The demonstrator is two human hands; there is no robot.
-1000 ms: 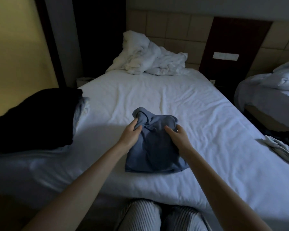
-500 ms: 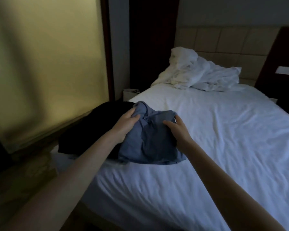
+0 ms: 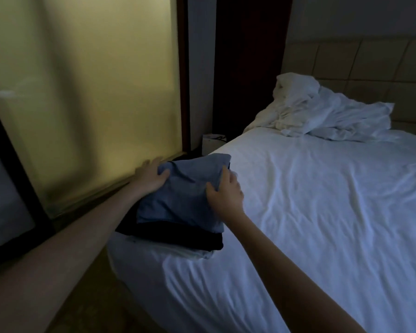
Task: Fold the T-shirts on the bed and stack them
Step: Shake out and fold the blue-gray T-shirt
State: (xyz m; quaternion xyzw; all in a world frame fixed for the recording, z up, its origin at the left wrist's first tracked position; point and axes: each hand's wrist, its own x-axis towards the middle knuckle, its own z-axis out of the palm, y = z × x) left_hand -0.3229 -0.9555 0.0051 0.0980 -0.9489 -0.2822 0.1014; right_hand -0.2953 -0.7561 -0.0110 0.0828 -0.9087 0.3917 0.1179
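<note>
A folded blue T-shirt (image 3: 180, 195) lies on top of a folded black garment (image 3: 175, 234) at the near left corner of the bed (image 3: 322, 224). My left hand (image 3: 150, 175) holds the shirt's far left edge, thumb on top and fingers spread beyond the cloth. On the shirt's right edge my right hand (image 3: 226, 192) pinches the fabric between thumb and fingers. A white layer (image 3: 190, 253) shows under the black garment.
Crumpled white bedding (image 3: 322, 114) is heaped at the head of the bed, against a padded headboard (image 3: 360, 68). A frosted glass panel (image 3: 82, 92) stands close on the left. A small white bin (image 3: 213, 143) sits in the gap beside the bed.
Both hands carried the blue T-shirt from the middle of the bed leftward and onto the black garment. The view swung left with them.
</note>
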